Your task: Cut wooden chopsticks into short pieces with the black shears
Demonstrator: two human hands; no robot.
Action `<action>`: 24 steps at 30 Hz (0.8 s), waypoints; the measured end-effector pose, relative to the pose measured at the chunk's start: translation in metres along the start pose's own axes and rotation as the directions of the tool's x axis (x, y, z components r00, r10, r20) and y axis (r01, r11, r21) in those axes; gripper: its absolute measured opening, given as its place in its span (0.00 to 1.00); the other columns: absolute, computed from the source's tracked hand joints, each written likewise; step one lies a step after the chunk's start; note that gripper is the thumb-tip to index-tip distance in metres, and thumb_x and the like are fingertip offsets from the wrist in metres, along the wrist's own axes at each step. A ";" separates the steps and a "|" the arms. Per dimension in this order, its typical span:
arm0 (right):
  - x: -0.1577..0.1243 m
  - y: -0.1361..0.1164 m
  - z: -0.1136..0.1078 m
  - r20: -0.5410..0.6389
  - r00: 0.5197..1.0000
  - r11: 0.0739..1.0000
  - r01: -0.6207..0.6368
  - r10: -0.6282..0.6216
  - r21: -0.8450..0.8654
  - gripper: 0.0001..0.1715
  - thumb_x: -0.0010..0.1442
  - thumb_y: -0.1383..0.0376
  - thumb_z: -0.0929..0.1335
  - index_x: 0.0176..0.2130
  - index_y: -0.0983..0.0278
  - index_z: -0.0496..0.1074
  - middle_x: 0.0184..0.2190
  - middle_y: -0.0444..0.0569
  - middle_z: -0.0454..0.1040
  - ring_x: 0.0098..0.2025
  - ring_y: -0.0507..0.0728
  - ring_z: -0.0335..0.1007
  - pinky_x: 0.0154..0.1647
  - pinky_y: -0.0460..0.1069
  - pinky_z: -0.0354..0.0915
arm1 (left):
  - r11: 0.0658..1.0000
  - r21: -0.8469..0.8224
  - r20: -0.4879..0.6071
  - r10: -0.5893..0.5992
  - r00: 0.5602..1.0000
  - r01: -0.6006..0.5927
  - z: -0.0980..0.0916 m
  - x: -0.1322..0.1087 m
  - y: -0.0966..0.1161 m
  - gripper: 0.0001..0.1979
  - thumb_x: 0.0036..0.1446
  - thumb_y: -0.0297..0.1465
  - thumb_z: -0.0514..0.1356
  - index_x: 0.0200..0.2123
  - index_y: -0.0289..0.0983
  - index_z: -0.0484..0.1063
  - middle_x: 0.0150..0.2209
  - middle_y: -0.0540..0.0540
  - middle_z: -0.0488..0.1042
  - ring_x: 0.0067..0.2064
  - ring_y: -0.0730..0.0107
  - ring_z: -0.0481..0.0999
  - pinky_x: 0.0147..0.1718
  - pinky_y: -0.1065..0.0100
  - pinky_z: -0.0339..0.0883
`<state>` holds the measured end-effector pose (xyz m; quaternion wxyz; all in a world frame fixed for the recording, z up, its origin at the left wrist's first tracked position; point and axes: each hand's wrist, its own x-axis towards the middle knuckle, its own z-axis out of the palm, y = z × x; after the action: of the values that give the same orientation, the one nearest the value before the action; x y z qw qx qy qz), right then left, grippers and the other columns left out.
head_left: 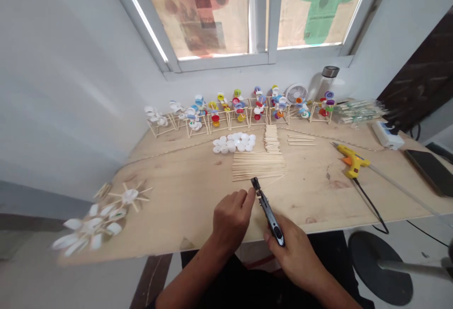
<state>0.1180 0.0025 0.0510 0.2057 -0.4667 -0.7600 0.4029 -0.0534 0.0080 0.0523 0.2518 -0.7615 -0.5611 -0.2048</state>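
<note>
My right hand (295, 247) is closed around the handle of a dark metal hand tool (268, 212), whose head points up and left. My left hand (232, 217) is closed beside the tool's head, its fingertips pinched near the jaws; what they hold is too small to make out. Just beyond the tool's head lies a row of thin wooden sticks (258, 165), with one stick angled at its lower right. Behind it are a stack of short sticks (272, 138) and a cluster of white round caps (234, 143).
Stick frames with coloured caps (240, 111) line the wall. A yellow glue gun (353, 160), phone (430, 172), power strip (387, 134) and bagged sticks (361, 111) lie right. White-cap wheel (92, 226) and stick spokes (130, 196) are left. A cord crosses the table.
</note>
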 end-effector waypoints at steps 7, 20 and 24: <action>-0.005 0.004 0.006 -0.041 0.999 0.998 -0.003 0.005 0.059 0.25 0.55 0.66 0.63 0.53 0.61 0.64 0.49 0.51 0.71 0.52 0.61 0.65 0.54 0.55 0.59 | 1.000 -0.017 0.019 0.008 1.000 -0.008 -0.007 0.006 0.001 0.08 0.58 0.24 0.52 0.38 0.33 0.70 0.23 0.49 0.68 0.23 0.70 0.65 0.22 0.67 0.53; -0.017 0.019 0.029 -0.139 0.990 0.999 0.027 -0.032 -0.037 0.25 0.59 0.61 0.62 0.55 0.63 0.62 0.53 0.54 0.68 0.55 0.63 0.62 0.55 0.58 0.58 | 0.999 -0.038 0.091 -0.014 0.996 0.018 -0.030 0.007 0.009 0.08 0.58 0.24 0.52 0.37 0.34 0.70 0.24 0.49 0.69 0.23 0.70 0.66 0.22 0.68 0.54; -0.017 0.015 0.028 -0.119 0.992 0.999 0.041 -0.044 -0.024 0.24 0.61 0.60 0.60 0.56 0.62 0.61 0.52 0.54 0.68 0.54 0.64 0.62 0.55 0.59 0.58 | 1.000 -0.021 0.113 0.004 0.994 -0.002 -0.035 0.007 0.010 0.09 0.57 0.22 0.51 0.37 0.34 0.70 0.24 0.49 0.69 0.23 0.69 0.66 0.21 0.67 0.55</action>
<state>0.1153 -0.0204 0.0234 0.2544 -0.4757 -0.7603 0.3617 -0.0427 -0.0110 0.0822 0.2121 -0.7752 -0.5711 -0.1669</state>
